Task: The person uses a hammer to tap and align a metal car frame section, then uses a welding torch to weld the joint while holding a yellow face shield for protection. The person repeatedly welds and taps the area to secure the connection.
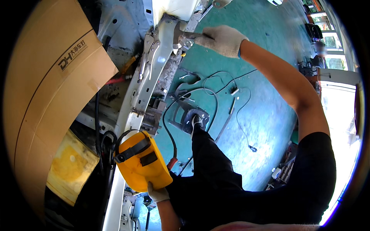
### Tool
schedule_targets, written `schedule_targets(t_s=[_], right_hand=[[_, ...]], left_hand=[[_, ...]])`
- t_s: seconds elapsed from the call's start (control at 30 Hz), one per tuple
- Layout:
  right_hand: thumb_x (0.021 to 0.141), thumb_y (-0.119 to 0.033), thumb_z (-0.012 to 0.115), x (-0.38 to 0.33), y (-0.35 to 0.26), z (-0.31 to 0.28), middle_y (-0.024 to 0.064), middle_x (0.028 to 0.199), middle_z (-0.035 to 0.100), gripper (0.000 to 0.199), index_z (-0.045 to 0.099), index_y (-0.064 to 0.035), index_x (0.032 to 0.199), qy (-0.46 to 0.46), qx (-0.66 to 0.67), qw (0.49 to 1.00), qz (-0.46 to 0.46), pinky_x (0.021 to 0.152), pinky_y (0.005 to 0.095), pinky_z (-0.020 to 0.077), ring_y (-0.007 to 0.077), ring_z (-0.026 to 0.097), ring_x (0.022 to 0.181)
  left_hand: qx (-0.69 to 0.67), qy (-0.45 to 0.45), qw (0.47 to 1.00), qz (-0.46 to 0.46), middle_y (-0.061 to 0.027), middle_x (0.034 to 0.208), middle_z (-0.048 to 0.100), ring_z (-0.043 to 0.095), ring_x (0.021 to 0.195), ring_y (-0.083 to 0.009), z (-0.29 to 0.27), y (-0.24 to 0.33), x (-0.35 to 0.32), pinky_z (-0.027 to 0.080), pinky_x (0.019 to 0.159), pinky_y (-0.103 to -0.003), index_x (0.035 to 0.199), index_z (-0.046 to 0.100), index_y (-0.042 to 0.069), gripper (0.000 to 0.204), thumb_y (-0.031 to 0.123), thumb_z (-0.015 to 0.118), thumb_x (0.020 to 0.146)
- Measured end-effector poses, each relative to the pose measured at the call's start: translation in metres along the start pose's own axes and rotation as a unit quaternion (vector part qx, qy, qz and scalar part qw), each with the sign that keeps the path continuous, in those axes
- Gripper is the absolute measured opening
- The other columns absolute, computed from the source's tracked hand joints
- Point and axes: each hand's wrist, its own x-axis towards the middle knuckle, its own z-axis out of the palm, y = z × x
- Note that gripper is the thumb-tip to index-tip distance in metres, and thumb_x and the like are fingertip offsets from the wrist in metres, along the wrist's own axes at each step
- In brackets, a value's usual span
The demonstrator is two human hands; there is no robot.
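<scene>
My right hand (225, 40), in a pale knit glove, is closed round the handle of a hammer (180, 36). Its dark metal head lies against or just over the white car-body rail (129, 100), near a scorched patch; contact is hard to tell. Locking pliers (149, 50) are clamped on the rail just left of the hammer head. My left hand (157, 193), also gloved, grips the lower edge of a yellow welding mask (144, 161). The mask's inner side and black headband face up. Its far edge overlaps the rail, and it hides part of my left fingers.
A large cardboard sheet (50, 88) covers the left side. Below it lies a stained yellow block (71, 165). Black cables (216, 96) loop across the green floor (254, 100). My foot is on a small dark stool (189, 117). A red-handled tool (115, 80) rests inside the car body.
</scene>
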Motion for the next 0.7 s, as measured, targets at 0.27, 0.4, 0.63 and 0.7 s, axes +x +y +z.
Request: schedule_targets(t_s=[0.27, 0.4, 0.63, 0.7], right_hand=[[0.106, -0.061, 0.056, -0.003, 0.003, 0.011, 0.0156, 0.080, 0.066, 0.056, 0.071, -0.0073, 0.100, 0.042, -0.004, 0.999, -0.013, 0.070, 0.0487, 0.0496, 0.0350, 0.064, 0.073], [0.107, -0.060, 0.054, -0.003, 0.001, 0.018, 0.0186, 0.085, 0.069, 0.056, 0.071, -0.0066, 0.103, 0.034, 0.064, 0.997, 0.025, 0.073, 0.0498, 0.0507, 0.0372, 0.065, 0.077], [0.099, -0.024, 0.055, -0.042, -0.106, 0.188, 0.0215, 0.111, 0.074, 0.047, 0.061, -0.0080, 0.142, -0.226, 0.176, 0.957, 0.052, 0.095, 0.0456, 0.0586, 0.0376, 0.073, 0.105], [0.095, -0.015, 0.055, -0.028, -0.171, 0.224, 0.0227, 0.116, 0.073, 0.049, 0.060, -0.0069, 0.144, -0.232, 0.226, 0.946, 0.021, 0.096, 0.0467, 0.0589, 0.0384, 0.072, 0.112]], left_hand=[[-0.001, -0.004, 1.000, 0.002, -0.0183, 0.158, 0.052, 0.049, 0.146, -0.0378, 0.002, 0.001, 0.001, 0.036, 0.124, -0.053, 0.159, 0.043, 0.003, 0.064, 0.035, 0.055, 0.105], [-0.021, -0.003, 1.000, 0.001, -0.0185, 0.157, 0.053, 0.050, 0.146, -0.0377, 0.000, 0.004, -0.003, 0.037, 0.123, -0.053, 0.158, 0.044, 0.003, 0.061, 0.032, 0.055, 0.105], [-0.049, 0.038, 0.998, 0.000, -0.0193, 0.158, 0.053, 0.050, 0.146, -0.0388, -0.009, 0.027, -0.007, 0.038, 0.123, -0.053, 0.158, 0.045, 0.002, 0.059, 0.030, 0.054, 0.107], [-0.047, 0.013, 0.999, -0.003, -0.0197, 0.159, 0.052, 0.050, 0.146, -0.0391, -0.018, 0.031, -0.005, 0.038, 0.123, -0.054, 0.159, 0.044, 0.002, 0.060, 0.032, 0.053, 0.107]])
